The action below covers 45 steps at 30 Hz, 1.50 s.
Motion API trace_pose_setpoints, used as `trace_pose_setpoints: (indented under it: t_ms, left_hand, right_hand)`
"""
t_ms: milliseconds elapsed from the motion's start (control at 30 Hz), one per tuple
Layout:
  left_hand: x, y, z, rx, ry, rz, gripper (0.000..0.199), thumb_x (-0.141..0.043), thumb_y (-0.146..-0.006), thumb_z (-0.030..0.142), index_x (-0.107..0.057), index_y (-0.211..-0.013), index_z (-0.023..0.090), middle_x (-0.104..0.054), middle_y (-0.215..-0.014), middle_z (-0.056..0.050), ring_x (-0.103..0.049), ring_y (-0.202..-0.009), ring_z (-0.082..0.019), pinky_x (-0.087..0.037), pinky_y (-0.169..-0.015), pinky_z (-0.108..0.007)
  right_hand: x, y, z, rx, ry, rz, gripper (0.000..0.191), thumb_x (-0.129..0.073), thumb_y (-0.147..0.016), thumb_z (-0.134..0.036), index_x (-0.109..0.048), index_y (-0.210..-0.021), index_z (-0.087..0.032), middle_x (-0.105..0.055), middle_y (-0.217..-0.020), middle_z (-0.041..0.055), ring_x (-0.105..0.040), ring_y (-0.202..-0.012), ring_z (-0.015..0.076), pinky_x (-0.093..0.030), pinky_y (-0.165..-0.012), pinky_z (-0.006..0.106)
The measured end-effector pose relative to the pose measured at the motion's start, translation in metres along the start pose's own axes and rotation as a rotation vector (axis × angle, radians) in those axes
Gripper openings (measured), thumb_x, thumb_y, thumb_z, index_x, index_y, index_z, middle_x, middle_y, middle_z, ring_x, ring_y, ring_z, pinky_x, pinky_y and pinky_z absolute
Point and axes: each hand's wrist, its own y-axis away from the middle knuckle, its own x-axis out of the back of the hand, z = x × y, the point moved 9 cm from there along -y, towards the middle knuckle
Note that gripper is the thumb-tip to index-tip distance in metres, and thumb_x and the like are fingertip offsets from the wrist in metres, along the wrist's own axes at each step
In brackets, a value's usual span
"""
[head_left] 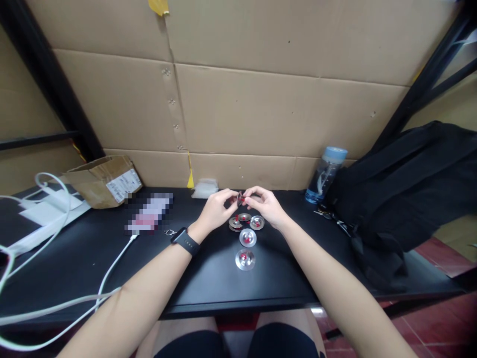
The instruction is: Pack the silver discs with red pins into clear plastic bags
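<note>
Between my two hands, a small metal finger cymbal [239, 200] is held up on edge above the black table [208, 278]. My left hand [219, 208], a black watch [185, 240] on its wrist, pinches its rim from the left. From the right, the fingertips of my right hand [267, 205] are closed at the red loop in its middle. Several more silver cymbals with red loops lie below my hands. A bunched group includes one cymbal [257, 223]; nearer to me are another cymbal [248, 237] and the nearest cymbal [245, 260].
To the left are a blurred-out phone [151, 214] on a white cable [115, 263], a key ring [170, 232] and an opened cardboard box [108, 181]. A clear plastic packet [204, 188] lies at the back. A blue-lidded bottle [325, 174] and black backpack [406, 184] stand right.
</note>
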Motion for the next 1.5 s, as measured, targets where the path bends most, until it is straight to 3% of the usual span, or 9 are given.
trace_pose_setpoints:
  t_ms: [167, 333, 467, 600, 767, 967, 1067, 1200, 1500]
  left_hand:
    - [-0.002, 0.0, 0.005, -0.032, -0.009, -0.036, 0.008, -0.058, -0.092, 0.02, -0.065, -0.089, 0.018, -0.067, -0.083, -0.003, -0.061, -0.074, -0.015, -0.047, -0.073, -0.028]
    - [-0.001, -0.001, 0.003, -0.012, 0.004, -0.035, 0.01, -0.058, -0.093, 0.022, -0.065, -0.087, 0.018, -0.068, -0.082, -0.002, -0.062, -0.073, -0.015, -0.048, -0.071, -0.027]
    - [0.004, -0.003, 0.0, 0.044, 0.012, -0.004, 0.006, -0.06, -0.086, 0.018, -0.066, -0.083, 0.018, -0.068, -0.077, -0.001, -0.061, -0.069, -0.014, -0.047, -0.066, -0.025]
    - [0.013, -0.005, -0.007, 0.097, 0.02, 0.007, 0.007, -0.061, -0.081, 0.017, -0.069, -0.08, 0.017, -0.07, -0.075, 0.0, -0.063, -0.069, -0.014, -0.049, -0.067, -0.024]
    - [0.036, -0.003, -0.048, 0.282, 0.079, 0.054, 0.008, -0.068, -0.073, 0.021, -0.073, -0.076, 0.016, -0.073, -0.071, -0.002, -0.067, -0.067, -0.016, -0.052, -0.065, -0.025]
    - [0.037, 0.008, -0.094, 0.369, 0.095, -0.125, 0.013, -0.073, -0.069, 0.025, -0.075, -0.078, 0.016, -0.075, -0.072, -0.003, -0.07, -0.069, -0.018, -0.055, -0.069, -0.027]
    - [0.031, 0.012, -0.101, 0.327, 0.008, -0.247, 0.015, -0.073, -0.074, 0.031, -0.077, -0.08, 0.018, -0.076, -0.074, -0.003, -0.07, -0.071, -0.018, -0.054, -0.072, -0.028]
    - [0.028, 0.014, -0.106, 0.295, -0.048, -0.3, 0.019, -0.074, -0.078, 0.038, -0.079, -0.084, 0.021, -0.078, -0.082, -0.004, -0.071, -0.078, -0.02, -0.052, -0.075, -0.029]
    - [0.02, 0.022, -0.114, 0.26, -0.022, -0.403, 0.019, -0.072, -0.081, 0.039, -0.08, -0.088, 0.023, -0.079, -0.095, -0.004, -0.07, -0.088, -0.021, -0.047, -0.076, -0.028]
  right_hand:
    - [-0.008, 0.002, -0.005, 0.063, 0.125, -0.067, 0.074, -0.093, -0.06, -0.03, -0.059, -0.125, -0.026, -0.061, -0.129, 0.0076, -0.07, -0.095, 0.0187, -0.058, -0.08, 0.03]
    - [-0.01, 0.001, -0.005, 0.11, 0.207, -0.057, 0.055, -0.089, -0.066, -0.029, -0.066, -0.115, -0.021, -0.071, -0.111, 0.0067, -0.072, -0.1, 0.0218, -0.058, -0.088, 0.034]
    - [-0.01, 0.003, -0.009, 0.154, 0.272, -0.012, 0.058, -0.085, -0.067, -0.025, -0.063, -0.12, -0.022, -0.071, -0.113, 0.007, -0.072, -0.103, 0.0221, -0.059, -0.09, 0.035]
    - [-0.01, 0.004, -0.016, 0.184, 0.33, 0.007, 0.047, -0.08, -0.068, -0.021, -0.063, -0.112, -0.021, -0.072, -0.11, 0.0072, -0.073, -0.098, 0.0208, -0.059, -0.085, 0.033]
    - [0.025, -0.002, -0.012, 0.161, 0.489, 0.112, 0.055, -0.077, -0.067, -0.021, -0.059, -0.119, -0.021, -0.073, -0.107, 0.0073, -0.073, -0.092, 0.0196, -0.059, -0.079, 0.031]
    - [0.083, -0.006, 0.007, 0.006, 0.733, 0.184, 0.037, -0.076, -0.062, -0.022, -0.071, -0.099, -0.018, -0.076, -0.092, 0.0056, -0.072, -0.079, 0.0193, -0.058, -0.075, 0.03]
    - [0.102, -0.004, 0.01, -0.075, 0.883, 0.206, 0.035, -0.077, -0.06, -0.022, -0.073, -0.095, -0.017, -0.076, -0.088, 0.005, -0.07, -0.076, 0.0185, -0.056, -0.073, 0.028]
    - [0.116, -0.001, 0.015, -0.153, 1.025, 0.205, 0.037, -0.08, -0.059, -0.026, -0.073, -0.094, -0.015, -0.076, -0.085, 0.0052, -0.069, -0.074, 0.0188, -0.052, -0.071, 0.027]
    - [0.123, 0.001, 0.041, -0.261, 1.034, 0.077, 0.033, -0.079, -0.066, -0.028, -0.079, -0.097, -0.014, -0.078, -0.088, 0.0064, -0.071, -0.081, 0.0198, -0.05, -0.073, 0.026]
